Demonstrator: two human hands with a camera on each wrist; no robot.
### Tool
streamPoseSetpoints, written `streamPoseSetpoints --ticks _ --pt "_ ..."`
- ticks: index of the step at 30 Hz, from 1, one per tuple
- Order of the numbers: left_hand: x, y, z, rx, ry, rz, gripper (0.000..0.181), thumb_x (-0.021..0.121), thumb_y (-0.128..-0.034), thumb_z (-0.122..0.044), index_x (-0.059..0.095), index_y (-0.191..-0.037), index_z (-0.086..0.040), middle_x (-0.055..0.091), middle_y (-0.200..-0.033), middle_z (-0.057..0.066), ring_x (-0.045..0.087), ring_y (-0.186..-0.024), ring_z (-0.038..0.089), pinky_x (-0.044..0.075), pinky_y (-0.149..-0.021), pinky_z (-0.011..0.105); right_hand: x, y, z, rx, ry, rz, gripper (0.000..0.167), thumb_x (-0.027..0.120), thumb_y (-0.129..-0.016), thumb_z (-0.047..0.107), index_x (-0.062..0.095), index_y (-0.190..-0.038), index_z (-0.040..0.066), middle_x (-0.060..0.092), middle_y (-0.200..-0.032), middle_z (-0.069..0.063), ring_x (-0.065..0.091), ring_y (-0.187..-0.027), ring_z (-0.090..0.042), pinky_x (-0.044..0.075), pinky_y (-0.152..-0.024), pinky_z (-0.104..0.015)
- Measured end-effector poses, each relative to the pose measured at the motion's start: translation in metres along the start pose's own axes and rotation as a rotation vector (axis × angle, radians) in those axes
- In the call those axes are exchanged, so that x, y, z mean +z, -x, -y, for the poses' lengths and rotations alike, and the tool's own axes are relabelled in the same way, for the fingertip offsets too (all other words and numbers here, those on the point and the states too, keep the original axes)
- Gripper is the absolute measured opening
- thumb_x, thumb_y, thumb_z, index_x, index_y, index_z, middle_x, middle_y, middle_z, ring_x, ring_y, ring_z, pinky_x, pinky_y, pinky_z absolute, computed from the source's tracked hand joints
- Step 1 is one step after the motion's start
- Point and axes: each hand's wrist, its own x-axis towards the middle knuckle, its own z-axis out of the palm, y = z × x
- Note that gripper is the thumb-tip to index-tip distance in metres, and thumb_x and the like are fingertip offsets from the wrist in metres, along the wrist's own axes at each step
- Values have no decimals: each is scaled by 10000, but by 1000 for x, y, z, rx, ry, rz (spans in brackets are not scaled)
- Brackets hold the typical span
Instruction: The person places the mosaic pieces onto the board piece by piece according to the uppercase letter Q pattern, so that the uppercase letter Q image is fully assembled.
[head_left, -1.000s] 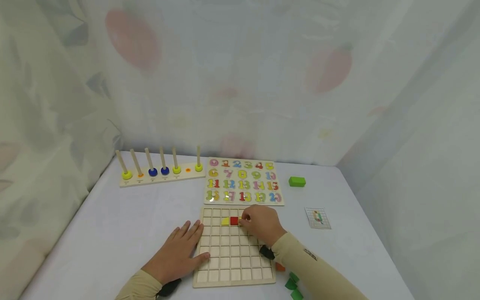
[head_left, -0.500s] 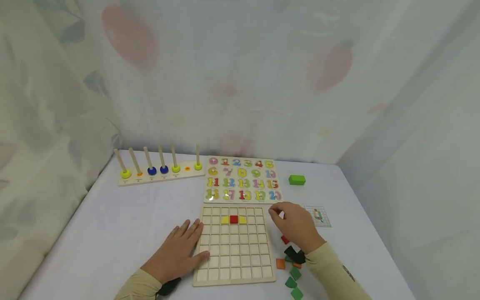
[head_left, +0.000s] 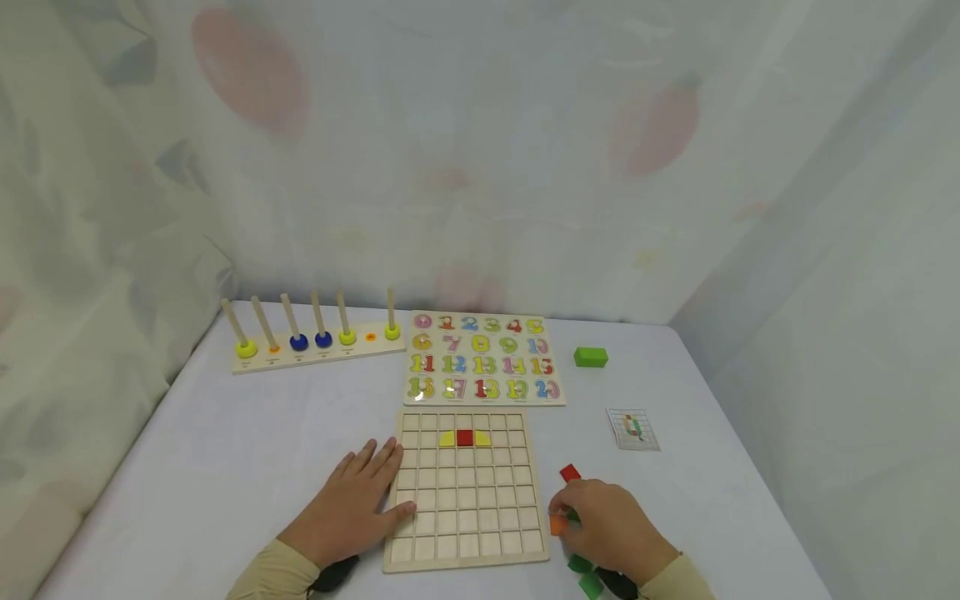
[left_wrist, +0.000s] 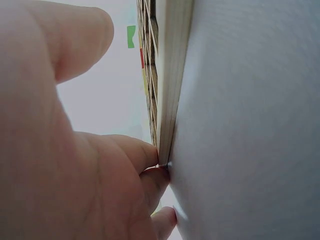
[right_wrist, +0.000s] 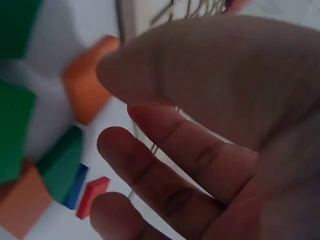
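A wooden grid board (head_left: 467,498) lies at the table's front middle. In its second row sit a red square (head_left: 465,437) and two yellow curved pieces (head_left: 447,439), one on either side. My left hand (head_left: 351,508) is spread, fingertips against the board's left edge and thumb over its frame. Right of the board, my right hand (head_left: 609,527) is over the loose pieces, thumb and fingers loosely bent with a gap between them. Near its thumb lies an orange square (right_wrist: 87,85). Green pieces (right_wrist: 60,162) and a red piece (right_wrist: 93,196) lie around; my hand hides some.
Behind the board lies a number puzzle (head_left: 483,358). A peg counter with colored rings (head_left: 318,354) stands at the back left. To the right are a green block (head_left: 591,357) and a small pattern card (head_left: 633,429). Curtains hang around the table.
My right hand has left the yellow piece on the board, swung right, and come down over the loose pieces. My left hand stays against the board.
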Motion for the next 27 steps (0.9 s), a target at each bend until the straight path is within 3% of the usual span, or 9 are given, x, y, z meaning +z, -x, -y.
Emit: streamPoseSetpoints --ticks 7,14,19,23,27 --pt "-1 2 0 6 7 -11 944 561 -1025 -687 379 -1643 3 309 -1717 176 216 -1580 471 185 -1236 686 16 6 2 12 45 -16 217 909 -829 259 797 -1010 214 656 -933 179 577 -806 -29 587 -725 -352" --pt "-1 2 0 11 -1 -7 935 554 -1031 -681 377 -1644 4 310 -1716 173 215 -1581 467 183 -1239 681 19 6 4 -24 86 -75 166 900 -847 255 801 -977 227 671 -914 174 594 -790 -27 576 -680 -322" --pt "-1 2 0 10 7 -4 937 553 -1032 -680 369 -1647 2 300 -1721 169 207 -1584 465 173 -1242 678 15 5 6 -64 129 -107 138 893 -831 224 772 -897 220 638 -823 162 551 -702 -39 514 -585 -289" --pt "-1 1 -1 8 7 -4 936 561 -1029 -677 371 -1647 0 301 -1723 164 208 -1585 463 176 -1243 676 6 2 4 -40 139 -104 134 888 -828 234 767 -882 214 600 -757 176 471 -650 -28 468 -564 -272" --pt "-1 1 -1 8 2 -6 937 566 -1026 -679 376 -1646 -3 307 -1721 161 213 -1584 462 184 -1241 675 -6 -4 5 -50 150 -154 166 906 -828 254 790 -935 201 697 -837 141 562 -707 -21 523 -605 -280"
